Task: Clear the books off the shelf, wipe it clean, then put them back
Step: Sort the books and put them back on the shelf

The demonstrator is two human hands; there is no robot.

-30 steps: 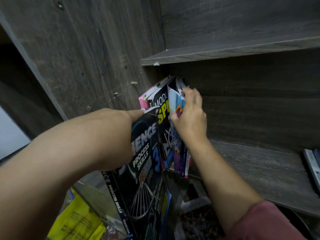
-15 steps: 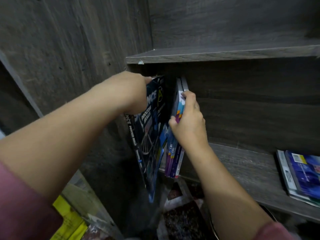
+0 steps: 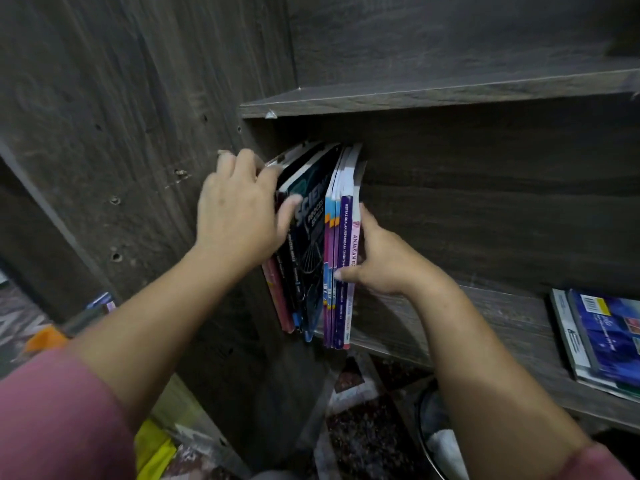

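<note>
Both hands (image 3: 242, 216) press glossy thin books (image 3: 311, 237) upright on the wood-grain shelf (image 3: 485, 327).

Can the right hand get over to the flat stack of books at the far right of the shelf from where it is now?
Probably yes. The shelf board between the right hand and the flat stack looks bare, but the hand is braced against the upright books, which may lean if released.

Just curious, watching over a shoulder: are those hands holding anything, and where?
Both steady the upright row of thin paperback books: left hand on its left cover, right hand on its right cover.
</note>
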